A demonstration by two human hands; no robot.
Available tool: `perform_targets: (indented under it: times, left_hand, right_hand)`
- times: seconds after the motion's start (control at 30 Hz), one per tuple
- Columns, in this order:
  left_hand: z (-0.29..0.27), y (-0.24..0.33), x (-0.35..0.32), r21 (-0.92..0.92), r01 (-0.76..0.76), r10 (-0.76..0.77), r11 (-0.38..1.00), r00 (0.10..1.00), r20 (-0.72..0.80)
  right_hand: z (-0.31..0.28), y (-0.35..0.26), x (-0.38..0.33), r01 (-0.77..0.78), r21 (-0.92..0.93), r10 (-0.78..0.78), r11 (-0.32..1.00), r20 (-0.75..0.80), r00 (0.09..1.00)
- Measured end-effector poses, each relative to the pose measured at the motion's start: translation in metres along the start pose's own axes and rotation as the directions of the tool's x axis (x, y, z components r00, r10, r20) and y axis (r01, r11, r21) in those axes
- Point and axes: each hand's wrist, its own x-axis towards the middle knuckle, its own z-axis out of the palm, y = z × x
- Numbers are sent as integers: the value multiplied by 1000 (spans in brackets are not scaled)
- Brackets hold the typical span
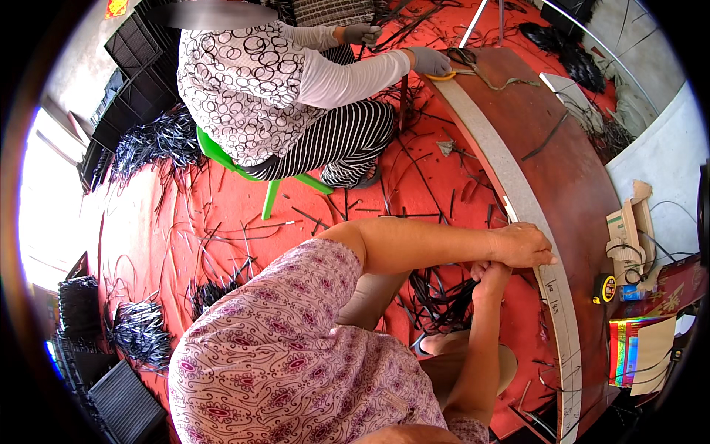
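My left hand reaches across to the table's near edge. Its fingers are bent and pressed together over a pale marked strip along that edge. Just below and partly under it is my right hand, fingers curled closed beside the table edge. Whatever either hand grips is too small or hidden to make out. A bunch of black plastic strips hangs or lies by my legs, close to the right hand. The reddish-brown table curves along my right side.
A gloved co-worker sits on a green chair, holding yellow-handled scissors at the table's far end. A tape measure and torn cardboard are on the right. Black strips litter the red floor covering.
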Motion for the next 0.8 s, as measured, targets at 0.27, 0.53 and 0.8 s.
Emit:
perform_targets:
  times: [0.27, 0.53, 0.8]
  left_hand:
    - [-5, 6, 0, -19, 54, -54, 998, 999, 0]
    - [-15, 5, 7, -90, -40, 40, 995, 999, -7]
    - [-86, 21, -15, 99, -156, 182, 983, 899, -399]
  right_hand:
    - [1, -2, 3, -3, -17, 3, 1000, -17, 1000]
    - [-1, -10, 14, 0, -15, 0, 1000, -26, 1000]
    - [9, -39, 9, 109, -15, -110, 994, -28, 994]
